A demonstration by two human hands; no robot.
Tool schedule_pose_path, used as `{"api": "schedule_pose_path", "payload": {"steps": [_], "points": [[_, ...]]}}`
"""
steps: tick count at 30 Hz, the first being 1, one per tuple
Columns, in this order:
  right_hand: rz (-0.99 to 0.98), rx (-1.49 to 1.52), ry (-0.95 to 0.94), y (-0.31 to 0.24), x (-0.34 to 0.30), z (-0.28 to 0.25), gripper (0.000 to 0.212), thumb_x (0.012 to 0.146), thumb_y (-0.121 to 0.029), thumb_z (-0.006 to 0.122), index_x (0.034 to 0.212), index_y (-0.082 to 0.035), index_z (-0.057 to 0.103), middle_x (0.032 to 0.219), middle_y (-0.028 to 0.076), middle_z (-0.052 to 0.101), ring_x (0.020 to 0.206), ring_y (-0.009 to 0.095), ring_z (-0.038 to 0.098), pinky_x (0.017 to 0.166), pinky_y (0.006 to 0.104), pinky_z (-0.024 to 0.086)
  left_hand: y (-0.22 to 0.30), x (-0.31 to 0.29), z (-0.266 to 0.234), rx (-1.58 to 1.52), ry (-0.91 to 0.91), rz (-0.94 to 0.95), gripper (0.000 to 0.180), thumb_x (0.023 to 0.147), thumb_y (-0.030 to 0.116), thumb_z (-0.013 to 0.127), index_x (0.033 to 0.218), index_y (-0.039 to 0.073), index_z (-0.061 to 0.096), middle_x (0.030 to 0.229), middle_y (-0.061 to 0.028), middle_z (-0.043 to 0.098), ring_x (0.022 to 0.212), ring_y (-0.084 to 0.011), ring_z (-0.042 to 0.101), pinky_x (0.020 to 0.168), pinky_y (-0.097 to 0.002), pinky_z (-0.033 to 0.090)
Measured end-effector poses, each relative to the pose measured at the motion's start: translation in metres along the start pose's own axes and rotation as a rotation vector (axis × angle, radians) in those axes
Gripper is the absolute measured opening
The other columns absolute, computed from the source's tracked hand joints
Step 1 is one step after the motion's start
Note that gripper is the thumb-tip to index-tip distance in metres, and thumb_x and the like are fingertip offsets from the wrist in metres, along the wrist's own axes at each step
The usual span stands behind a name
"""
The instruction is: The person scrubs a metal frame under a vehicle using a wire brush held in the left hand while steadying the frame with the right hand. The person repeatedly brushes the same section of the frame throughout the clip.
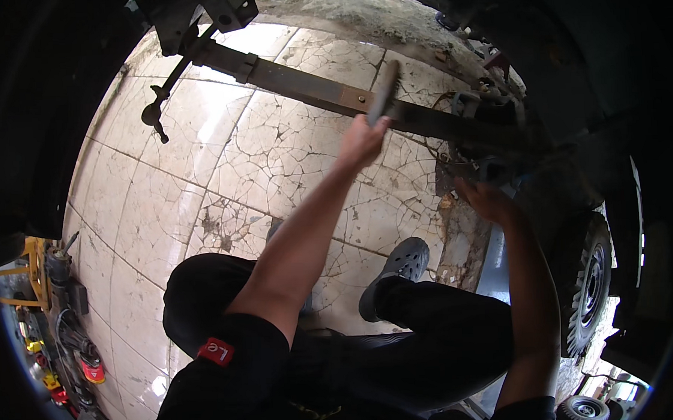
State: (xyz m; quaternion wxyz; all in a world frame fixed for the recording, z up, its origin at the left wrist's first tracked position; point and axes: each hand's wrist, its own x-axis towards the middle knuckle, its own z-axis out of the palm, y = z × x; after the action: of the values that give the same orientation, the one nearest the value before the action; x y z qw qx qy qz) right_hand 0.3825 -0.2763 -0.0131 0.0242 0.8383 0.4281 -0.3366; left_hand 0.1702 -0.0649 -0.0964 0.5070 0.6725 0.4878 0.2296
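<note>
My left hand (pixel 363 142) is closed around the handle end of a long, narrow wire brush (pixel 386 95), slightly smeared by motion. The brush stands upright across a dark steel axle beam (pixel 309 87), which runs from upper left to right. My right hand (pixel 488 201) is at the dark metal parts (pixel 481 170) near the beam's right end. Its fingers are curled there, partly lost in shadow, and what they grip I cannot make out. A rod with a ball-shaped joint (pixel 151 114) hangs from the bracket at the beam's left end.
Cracked pale floor tiles (pixel 273 141) lie below the beam. A treaded wheel (pixel 591 285) stands at the right, and a smaller wheel (pixel 583 409) at the lower right. Tools and a yellow metal frame (pixel 33 272) are at the far left. My grey clog (pixel 403 267) rests near the middle.
</note>
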Motion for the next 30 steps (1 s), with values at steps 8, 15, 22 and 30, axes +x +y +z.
{"api": "schedule_pose_path", "payload": {"steps": [8, 15, 22, 30], "points": [[-0.006, -0.119, 0.031, 0.033, 0.000, 0.020, 0.053, 0.100, -0.053, 0.039, 0.124, -0.012, 0.062, 0.117, 0.025, 0.064, 0.114, 0.041, 0.060, 0.097, 0.0448, 0.045, 0.024, -0.019, 0.044, 0.210, -0.175, -0.048, 0.058, 0.096, 0.051, 0.051, 0.122, -0.001, 0.052, 0.109, -0.0249, 0.065, 0.102, -0.0418, 0.063, 0.087, -0.0480, 0.050], [-0.254, -0.461, 0.052, 0.021, -0.001, 0.013, 0.043, 0.103, -0.041, 0.041, 0.126, -0.010, 0.061, 0.118, 0.023, 0.065, 0.105, 0.035, 0.066, 0.093, 0.0417, 0.047, -0.003, 0.019, -0.050, 0.066, 0.199, -0.180, 0.062, 0.097, 0.051, 0.047, 0.121, -0.007, 0.049, 0.112, -0.0306, 0.064, 0.107, -0.0440, 0.062, 0.093, -0.0487, 0.047], [-0.382, -0.119, 0.002, -0.011, 0.024, 0.023, 0.044, 0.104, -0.037, 0.038, 0.124, -0.006, 0.062, 0.116, 0.020, 0.066, 0.105, 0.032, 0.065, 0.094, 0.0393, 0.047, 0.023, -0.046, 0.006, 0.360, -0.211, -0.029, 0.053, 0.097, 0.054, 0.046, 0.118, 0.006, 0.054, 0.098, -0.0220, 0.067, 0.097, -0.0379, 0.065, 0.083, -0.0488, 0.049], [-0.150, -0.060, -0.044, -0.029, 0.012, 0.013, 0.049, 0.105, -0.039, 0.034, 0.135, -0.007, 0.056, 0.129, 0.017, 0.062, 0.121, 0.028, 0.059, 0.102, 0.0352, 0.041, -0.041, 0.017, -0.112, 0.276, 0.124, -0.219, 0.059, 0.092, 0.058, 0.047, 0.121, 0.009, 0.061, 0.113, -0.0188, 0.068, 0.110, -0.0358, 0.063, 0.093, -0.0462, 0.048]]}}
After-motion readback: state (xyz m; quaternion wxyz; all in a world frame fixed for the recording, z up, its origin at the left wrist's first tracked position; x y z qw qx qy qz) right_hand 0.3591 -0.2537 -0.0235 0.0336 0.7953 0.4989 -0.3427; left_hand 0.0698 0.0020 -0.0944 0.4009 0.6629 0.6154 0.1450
